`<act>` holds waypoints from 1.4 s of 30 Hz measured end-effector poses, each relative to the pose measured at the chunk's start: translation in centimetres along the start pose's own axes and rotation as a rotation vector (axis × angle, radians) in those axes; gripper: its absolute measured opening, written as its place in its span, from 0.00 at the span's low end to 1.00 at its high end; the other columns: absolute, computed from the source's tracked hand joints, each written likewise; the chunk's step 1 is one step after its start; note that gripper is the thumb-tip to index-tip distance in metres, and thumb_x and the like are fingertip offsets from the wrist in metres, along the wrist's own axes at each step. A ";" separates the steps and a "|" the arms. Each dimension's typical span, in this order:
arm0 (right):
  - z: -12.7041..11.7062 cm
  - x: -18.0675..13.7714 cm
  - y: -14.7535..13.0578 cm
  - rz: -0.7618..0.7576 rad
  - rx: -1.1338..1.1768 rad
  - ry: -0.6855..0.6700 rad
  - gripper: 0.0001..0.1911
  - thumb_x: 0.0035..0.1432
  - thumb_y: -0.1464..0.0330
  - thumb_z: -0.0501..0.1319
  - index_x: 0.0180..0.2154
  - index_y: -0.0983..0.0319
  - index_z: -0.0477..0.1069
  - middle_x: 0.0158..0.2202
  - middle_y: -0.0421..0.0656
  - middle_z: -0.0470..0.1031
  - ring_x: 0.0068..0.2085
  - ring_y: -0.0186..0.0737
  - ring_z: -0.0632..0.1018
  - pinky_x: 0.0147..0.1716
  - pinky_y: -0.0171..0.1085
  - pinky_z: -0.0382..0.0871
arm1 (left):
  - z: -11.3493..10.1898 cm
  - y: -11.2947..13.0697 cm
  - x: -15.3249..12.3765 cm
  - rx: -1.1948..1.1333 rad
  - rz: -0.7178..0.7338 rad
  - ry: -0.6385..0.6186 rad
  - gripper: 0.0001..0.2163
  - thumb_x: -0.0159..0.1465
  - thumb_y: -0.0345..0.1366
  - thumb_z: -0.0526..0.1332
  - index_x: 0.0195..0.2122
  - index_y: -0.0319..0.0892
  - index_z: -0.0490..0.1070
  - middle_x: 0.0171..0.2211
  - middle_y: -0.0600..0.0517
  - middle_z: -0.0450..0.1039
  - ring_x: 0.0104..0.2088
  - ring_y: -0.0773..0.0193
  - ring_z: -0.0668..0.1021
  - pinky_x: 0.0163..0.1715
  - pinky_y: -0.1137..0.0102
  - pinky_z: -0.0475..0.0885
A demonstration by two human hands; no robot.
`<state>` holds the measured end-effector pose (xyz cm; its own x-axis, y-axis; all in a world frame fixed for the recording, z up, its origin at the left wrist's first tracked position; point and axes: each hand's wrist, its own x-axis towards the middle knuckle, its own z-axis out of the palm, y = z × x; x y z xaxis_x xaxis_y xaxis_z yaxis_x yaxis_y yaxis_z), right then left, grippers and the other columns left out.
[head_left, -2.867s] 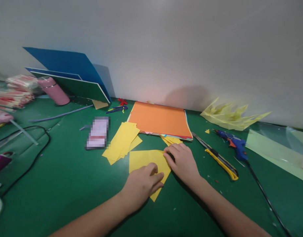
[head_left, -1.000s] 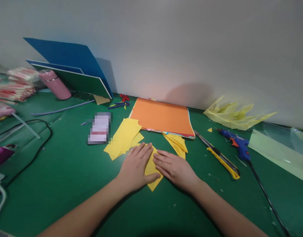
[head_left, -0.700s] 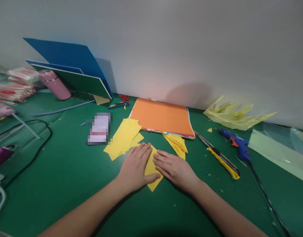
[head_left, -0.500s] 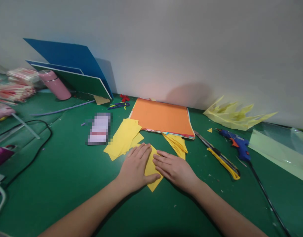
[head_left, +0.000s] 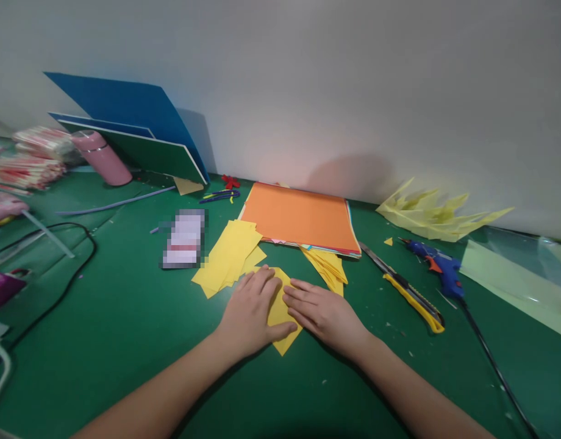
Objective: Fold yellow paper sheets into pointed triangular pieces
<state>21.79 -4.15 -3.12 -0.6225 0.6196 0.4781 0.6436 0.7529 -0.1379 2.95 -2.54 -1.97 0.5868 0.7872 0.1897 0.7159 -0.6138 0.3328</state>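
A yellow piece of paper (head_left: pixel 280 312) lies on the green table between my hands, its near end pointed. My left hand (head_left: pixel 249 310) rests on its left side, thumb stretched across the paper toward the right and the index finger bent. On the right edge my right hand (head_left: pixel 324 314) lies flat with fingers extended. Both hands are open and cover much of the paper. Just beyond my left hand is a stack of yellow paper strips (head_left: pixel 230 253). Folded yellow pieces (head_left: pixel 327 267) lie beyond my right hand, partly under a stack of coloured sheets topped with orange (head_left: pixel 299 213).
To the right lie a yellow utility knife (head_left: pixel 411 296), a blue glue gun (head_left: pixel 440 268) with its cord, and a spiky pale-yellow paper form (head_left: pixel 438 216). A blurred-out phone (head_left: pixel 184 239), a pink bottle (head_left: pixel 102 157) and leaning blue and green boards (head_left: pixel 125 100) stand left.
The fingers of my left hand have bent and drawn back slightly, showing more of the paper's far edge. My right hand has not visibly moved.
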 end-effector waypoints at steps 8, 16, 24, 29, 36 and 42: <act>0.0 0.1 0.1 0.016 0.037 -0.018 0.15 0.65 0.71 0.51 0.44 0.64 0.76 0.45 0.47 0.78 0.50 0.42 0.76 0.50 0.42 0.73 | -0.2 0.1 0.1 0.030 0.011 -0.058 0.28 0.54 0.50 0.64 0.52 0.41 0.65 0.56 0.42 0.66 0.58 0.46 0.65 0.56 0.52 0.60; 0.1 -0.2 0.2 0.018 0.025 -0.034 0.15 0.65 0.71 0.51 0.44 0.65 0.75 0.46 0.47 0.78 0.51 0.44 0.76 0.51 0.43 0.73 | 0.2 -0.1 -0.1 0.031 -0.008 -0.105 0.32 0.56 0.51 0.62 0.57 0.37 0.63 0.60 0.41 0.62 0.62 0.45 0.60 0.59 0.50 0.56; 0.1 -0.1 0.0 0.015 0.008 -0.036 0.15 0.65 0.71 0.52 0.45 0.65 0.75 0.46 0.47 0.78 0.51 0.45 0.75 0.50 0.44 0.73 | 0.6 -0.2 -0.2 0.019 0.007 -0.064 0.31 0.56 0.52 0.61 0.57 0.42 0.62 0.60 0.44 0.62 0.62 0.47 0.61 0.60 0.52 0.55; 0.0 0.0 0.0 0.010 0.011 -0.037 0.17 0.66 0.71 0.49 0.44 0.67 0.75 0.47 0.47 0.77 0.50 0.45 0.76 0.51 0.43 0.72 | 0.4 -0.2 -0.2 0.022 -0.001 -0.062 0.28 0.56 0.51 0.62 0.54 0.43 0.64 0.60 0.45 0.62 0.61 0.46 0.61 0.59 0.51 0.56; -0.2 0.0 -0.1 0.046 0.029 -0.074 0.16 0.66 0.70 0.50 0.46 0.65 0.75 0.48 0.47 0.77 0.52 0.46 0.75 0.51 0.44 0.72 | 0.1 0.1 -0.2 0.018 -0.005 -0.065 0.26 0.56 0.49 0.63 0.51 0.40 0.65 0.59 0.42 0.63 0.61 0.45 0.62 0.58 0.50 0.57; -0.4 0.0 -0.1 0.084 0.082 -0.102 0.16 0.66 0.70 0.50 0.45 0.65 0.74 0.50 0.47 0.75 0.52 0.46 0.74 0.51 0.44 0.71 | -0.1 0.2 -0.1 0.012 0.040 -0.056 0.24 0.57 0.47 0.62 0.50 0.39 0.65 0.54 0.42 0.68 0.59 0.44 0.63 0.57 0.51 0.58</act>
<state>21.90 -4.30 -2.73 -0.6126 0.6972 0.3723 0.6594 0.7105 -0.2457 3.03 -2.74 -1.80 0.6346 0.7580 0.1508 0.6960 -0.6453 0.3151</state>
